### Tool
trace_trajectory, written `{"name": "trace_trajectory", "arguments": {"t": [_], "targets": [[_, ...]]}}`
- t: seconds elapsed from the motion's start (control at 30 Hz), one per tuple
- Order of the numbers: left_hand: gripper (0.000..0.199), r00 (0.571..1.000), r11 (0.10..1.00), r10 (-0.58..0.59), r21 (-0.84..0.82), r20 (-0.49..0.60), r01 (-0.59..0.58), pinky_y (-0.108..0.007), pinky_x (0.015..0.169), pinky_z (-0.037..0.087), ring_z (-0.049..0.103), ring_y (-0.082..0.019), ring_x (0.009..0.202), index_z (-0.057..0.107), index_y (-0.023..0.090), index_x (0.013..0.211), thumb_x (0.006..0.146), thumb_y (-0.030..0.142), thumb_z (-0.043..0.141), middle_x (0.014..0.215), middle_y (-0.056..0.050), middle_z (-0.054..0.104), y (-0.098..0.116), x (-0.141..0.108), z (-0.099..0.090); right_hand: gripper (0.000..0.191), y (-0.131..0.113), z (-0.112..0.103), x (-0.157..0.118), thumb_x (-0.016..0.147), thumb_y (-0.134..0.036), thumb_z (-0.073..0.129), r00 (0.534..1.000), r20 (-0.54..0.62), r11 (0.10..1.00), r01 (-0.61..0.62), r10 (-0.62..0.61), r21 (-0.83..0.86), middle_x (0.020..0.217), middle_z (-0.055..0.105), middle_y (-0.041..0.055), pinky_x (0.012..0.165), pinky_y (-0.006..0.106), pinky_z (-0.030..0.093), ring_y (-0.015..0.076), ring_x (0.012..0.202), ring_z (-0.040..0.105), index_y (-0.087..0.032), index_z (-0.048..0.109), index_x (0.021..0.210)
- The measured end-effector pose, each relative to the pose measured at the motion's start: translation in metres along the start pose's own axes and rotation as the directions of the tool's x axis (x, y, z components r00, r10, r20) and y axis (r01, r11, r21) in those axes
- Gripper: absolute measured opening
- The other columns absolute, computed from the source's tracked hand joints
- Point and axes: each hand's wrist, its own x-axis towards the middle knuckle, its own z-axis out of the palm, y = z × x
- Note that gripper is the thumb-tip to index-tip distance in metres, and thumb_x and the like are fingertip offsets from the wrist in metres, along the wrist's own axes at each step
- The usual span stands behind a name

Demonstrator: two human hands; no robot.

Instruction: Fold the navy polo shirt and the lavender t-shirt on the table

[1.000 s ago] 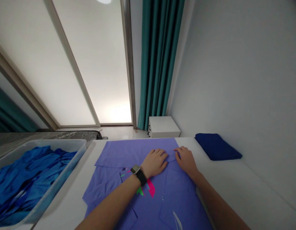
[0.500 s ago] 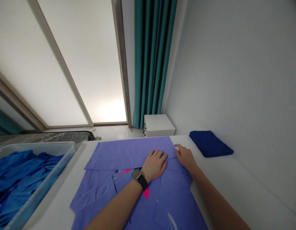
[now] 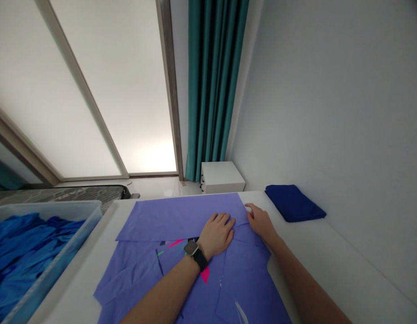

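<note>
A purple garment (image 3: 181, 216) with pink and dark print lies spread on the white table (image 3: 73, 270), its far part folded over toward me. My left hand (image 3: 217, 235), with a black-strapped watch on the wrist, rests palm down on the cloth, fingers slightly spread. At the garment's right edge is my right hand (image 3: 260, 222); its thumb and index finger are at the fabric's border, curled with a small gap showing between them. Whether they grip the cloth is hard to see.
A clear plastic bin (image 3: 93, 211) holding blue clothes stands at the left. Folded dark blue cloth (image 3: 294, 203) lies on the table at the right, by the wall. Beyond the table are a white cabinet (image 3: 222, 177) and a green curtain (image 3: 215, 90).
The view has shifted very slightly. Both hands keep their places on the garment, and the cloth looks the same.
</note>
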Motion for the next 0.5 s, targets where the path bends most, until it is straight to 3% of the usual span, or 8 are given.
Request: {"name": "trace_trajectory", "arguments": {"t": [0.1, 0.23, 0.5], "targets": [[0.031, 1.0, 1.0, 0.003, -0.005, 0.002, -0.003, -0.04, 0.101, 0.04, 0.052, -0.024, 0.116, 0.055, 0.02, 0.124, 0.097, 0.031, 0.043, 0.126, -0.01, 0.058, 0.0, 0.0, 0.0, 0.037, 0.002, 0.0, 0.009, 0.089, -0.019, 0.039, 0.997, -0.011, 0.997, -0.071, 0.071, 0.031, 0.087, 0.07, 0.0054, 0.076, 0.028, 0.041, 0.0191, 0.082, 0.064, -0.017, 0.06, 0.119], [0.031, 1.0, 1.0, 0.002, -0.013, 0.0, -0.002, -0.039, 0.101, 0.039, 0.052, -0.023, 0.116, 0.054, 0.02, 0.124, 0.096, 0.031, 0.044, 0.124, -0.01, 0.059, 0.0, 0.0, -0.002, 0.033, 0.001, -0.003, 0.032, 0.09, -0.02, 0.04, 0.982, 0.076, 0.985, -0.172, 0.17, 0.015, 0.087, 0.071, 0.0043, 0.072, 0.026, 0.04, 0.0177, 0.081, 0.063, -0.02, 0.064, 0.112], [0.034, 1.0, 0.999, -0.023, -0.04, -0.003, 0.023, -0.039, 0.101, 0.039, 0.052, -0.023, 0.113, 0.051, 0.02, 0.128, 0.096, 0.03, 0.046, 0.121, -0.009, 0.059, 0.001, 0.0, -0.003, 0.032, -0.009, 0.002, 0.078, 0.095, -0.033, 0.037, 0.96, 0.103, 0.965, -0.256, 0.261, -0.059, 0.101, 0.072, 0.0073, 0.071, 0.027, 0.041, 0.0213, 0.09, 0.065, -0.022, 0.067, 0.102]]}}
